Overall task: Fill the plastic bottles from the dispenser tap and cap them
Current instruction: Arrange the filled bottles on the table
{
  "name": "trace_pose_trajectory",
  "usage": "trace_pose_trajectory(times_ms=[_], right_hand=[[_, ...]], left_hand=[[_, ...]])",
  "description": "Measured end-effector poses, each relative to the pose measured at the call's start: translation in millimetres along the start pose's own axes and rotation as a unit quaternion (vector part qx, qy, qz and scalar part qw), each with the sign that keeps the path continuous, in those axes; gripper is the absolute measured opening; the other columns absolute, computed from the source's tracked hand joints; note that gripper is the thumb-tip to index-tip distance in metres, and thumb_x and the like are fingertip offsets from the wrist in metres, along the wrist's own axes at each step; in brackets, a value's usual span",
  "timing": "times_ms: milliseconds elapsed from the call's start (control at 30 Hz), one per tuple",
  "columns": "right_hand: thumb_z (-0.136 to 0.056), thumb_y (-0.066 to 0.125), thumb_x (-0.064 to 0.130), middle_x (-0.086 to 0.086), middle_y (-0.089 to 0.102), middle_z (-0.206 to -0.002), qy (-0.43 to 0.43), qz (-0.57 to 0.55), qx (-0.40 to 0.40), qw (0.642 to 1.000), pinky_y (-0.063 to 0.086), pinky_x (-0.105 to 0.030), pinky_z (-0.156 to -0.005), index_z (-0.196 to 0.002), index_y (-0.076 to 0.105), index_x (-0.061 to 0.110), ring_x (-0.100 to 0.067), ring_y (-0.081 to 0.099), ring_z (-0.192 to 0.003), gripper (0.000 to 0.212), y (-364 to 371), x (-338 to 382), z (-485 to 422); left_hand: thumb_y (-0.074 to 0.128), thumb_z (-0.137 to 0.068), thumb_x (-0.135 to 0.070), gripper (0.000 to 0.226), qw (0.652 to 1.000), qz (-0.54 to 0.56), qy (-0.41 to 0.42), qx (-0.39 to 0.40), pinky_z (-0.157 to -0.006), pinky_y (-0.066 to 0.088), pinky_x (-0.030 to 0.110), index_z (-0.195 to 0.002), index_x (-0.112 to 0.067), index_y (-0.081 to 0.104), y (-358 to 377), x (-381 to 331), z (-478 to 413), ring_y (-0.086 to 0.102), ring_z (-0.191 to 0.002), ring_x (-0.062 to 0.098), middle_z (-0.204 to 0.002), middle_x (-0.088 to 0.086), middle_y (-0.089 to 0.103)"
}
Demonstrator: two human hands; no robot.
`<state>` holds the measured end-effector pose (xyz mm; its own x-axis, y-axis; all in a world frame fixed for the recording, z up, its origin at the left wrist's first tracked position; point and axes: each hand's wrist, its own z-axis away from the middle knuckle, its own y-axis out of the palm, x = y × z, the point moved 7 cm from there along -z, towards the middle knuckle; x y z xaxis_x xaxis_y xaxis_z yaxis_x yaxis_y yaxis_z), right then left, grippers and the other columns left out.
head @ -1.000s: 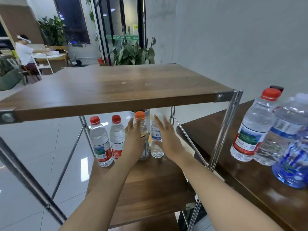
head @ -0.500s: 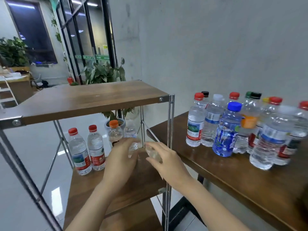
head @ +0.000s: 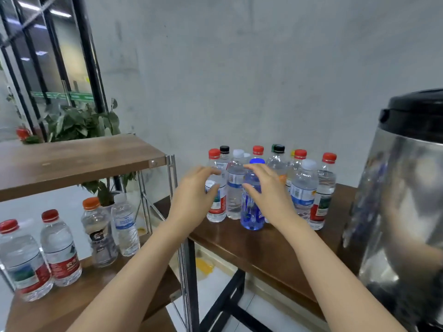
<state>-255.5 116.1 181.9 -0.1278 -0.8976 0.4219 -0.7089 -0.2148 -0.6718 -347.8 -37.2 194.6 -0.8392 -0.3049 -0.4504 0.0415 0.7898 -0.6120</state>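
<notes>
Several capped plastic bottles stand clustered on a dark wooden table [head: 263, 250] against the wall. My left hand [head: 194, 200] is open, fingers curled beside a red-capped bottle [head: 217, 204] at the cluster's left end. My right hand [head: 266, 190] is open too, hovering in front of a blue bottle [head: 251, 214] with a blue cap; a clear white-capped bottle [head: 235, 188] stands between the hands. Neither hand visibly grips anything. A steel dispenser [head: 402, 212] with a black lid fills the right edge; its tap is not visible.
A metal-framed rack stands at left with a wooden top shelf [head: 79, 161]. Its lower shelf [head: 79, 305] holds two red-capped bottles [head: 60, 250], an orange-capped bottle [head: 99, 236] and a white-capped one [head: 124, 226]. A potted plant [head: 81, 123] is behind.
Both hands left the rack's lower shelf and swung right and up to the bottle cluster on the table. The view turned right, bringing the dispenser into sight.
</notes>
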Motion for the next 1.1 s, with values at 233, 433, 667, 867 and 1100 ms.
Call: trace_pose_trajectory(times_ms=[233,433,667,867,1100], right_hand=[[-0.093,0.063,0.042,-0.005,0.033,-0.153,0.045,0.186,0.002,0.981,0.037,-0.044,-0.108,-0.151,0.029,0.024,-0.031,0.030,-0.137,0.070,-1,-31,-40],[-0.091,0.059,0.054,-0.007,0.039,-0.147,0.039,0.247,0.016,0.968,0.038,-0.041,-0.103,-0.152,0.021,0.023,-0.030,0.033,-0.132,0.078,13,-42,-54],[-0.092,0.058,0.052,-0.005,0.047,-0.144,0.044,0.214,0.019,0.976,0.035,-0.040,-0.106,-0.152,0.023,0.019,-0.028,0.033,-0.133,0.076,26,-56,-49],[-0.093,0.061,0.046,-0.005,0.047,-0.142,0.041,0.167,-0.008,0.985,0.036,-0.037,-0.105,-0.151,0.027,0.017,-0.026,0.035,-0.130,0.073,30,-57,-45],[-0.085,0.074,0.037,-0.006,0.042,-0.140,0.029,0.057,-0.022,0.998,0.041,-0.036,-0.101,-0.149,0.027,0.023,-0.025,0.040,-0.126,0.080,36,-53,-29]], left_hand=[[0.067,-0.091,-0.018,0.057,0.997,-0.078,0.002,0.022,-0.104,0.042,0.041,-0.143,-0.019,0.045,55,14,-70,0.040,-0.129,0.031,-0.146,0.008,0.040],[0.065,-0.093,-0.034,0.074,0.992,-0.115,-0.048,0.022,-0.099,0.041,0.043,-0.153,-0.016,0.026,77,34,-95,0.041,-0.128,0.035,-0.151,0.012,0.035],[0.071,-0.089,-0.020,0.072,0.997,-0.020,-0.072,-0.006,-0.092,0.044,0.040,-0.147,-0.007,0.031,86,45,-93,0.051,-0.123,0.030,-0.144,0.009,0.044],[0.073,-0.087,-0.011,0.071,0.996,0.040,-0.066,-0.035,-0.097,0.045,0.032,-0.146,-0.011,0.035,84,52,-83,0.048,-0.128,0.025,-0.151,0.007,0.036],[0.081,-0.079,-0.011,0.087,0.993,0.100,-0.048,-0.039,-0.099,0.048,0.040,-0.144,-0.036,0.029,93,51,-56,0.047,-0.126,0.023,-0.137,-0.001,0.049]])
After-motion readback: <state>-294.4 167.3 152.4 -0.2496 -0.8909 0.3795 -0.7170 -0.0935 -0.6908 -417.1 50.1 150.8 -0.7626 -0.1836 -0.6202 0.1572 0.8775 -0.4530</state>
